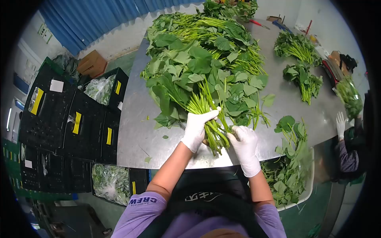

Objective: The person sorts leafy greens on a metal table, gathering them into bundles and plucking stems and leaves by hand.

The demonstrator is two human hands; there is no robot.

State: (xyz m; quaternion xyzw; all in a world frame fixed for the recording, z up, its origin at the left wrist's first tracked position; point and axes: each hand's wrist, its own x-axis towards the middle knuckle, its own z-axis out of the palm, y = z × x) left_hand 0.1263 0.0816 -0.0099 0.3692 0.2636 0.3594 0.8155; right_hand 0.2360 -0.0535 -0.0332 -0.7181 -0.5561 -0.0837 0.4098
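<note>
My left hand [197, 127], in a white glove, is wrapped round a bundle of green stems [201, 104] whose leaves point away from me. The cut stem ends stick out below the fist, over the near edge of the metal table [135, 131]. Just right of the bundle, my right hand [243, 144], also gloved, has its fingers pressed together on a stem beside the bunch. A large heap of leafy greens [198, 51] lies directly beyond both hands.
Two small bunches [303, 81] lie at the right. A white basket [311, 170] of greens stands right of me. Black crates [47, 115] are stacked at the left. A co-worker's gloved hand [340, 125] is at the far right, near a wrapped bunch [349, 97].
</note>
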